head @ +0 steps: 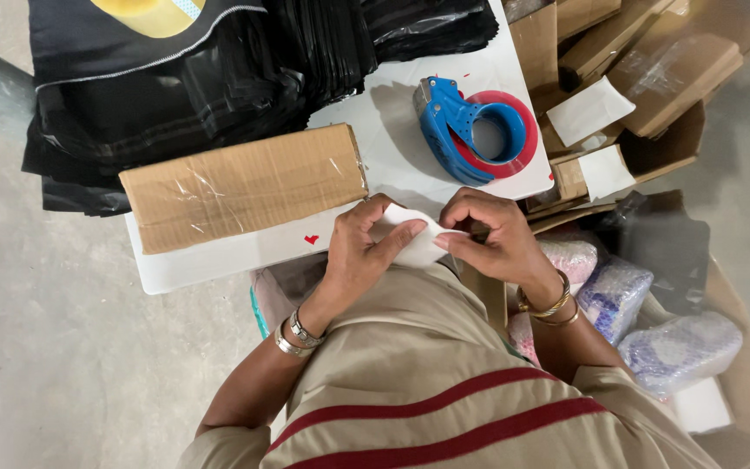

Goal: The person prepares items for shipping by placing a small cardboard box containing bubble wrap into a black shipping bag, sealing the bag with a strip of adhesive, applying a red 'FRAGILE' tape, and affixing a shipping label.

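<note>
While both hands pinch a white label at table edge, left hand & right hand w/ fingers closed on it; taped box, tape gun nearby.

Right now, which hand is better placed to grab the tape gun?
Probably the right hand. It sits just below the blue tape gun on the white table, with nothing between. The left hand is farther off, nearer the taped box. Both hands pinch the white label.
</note>
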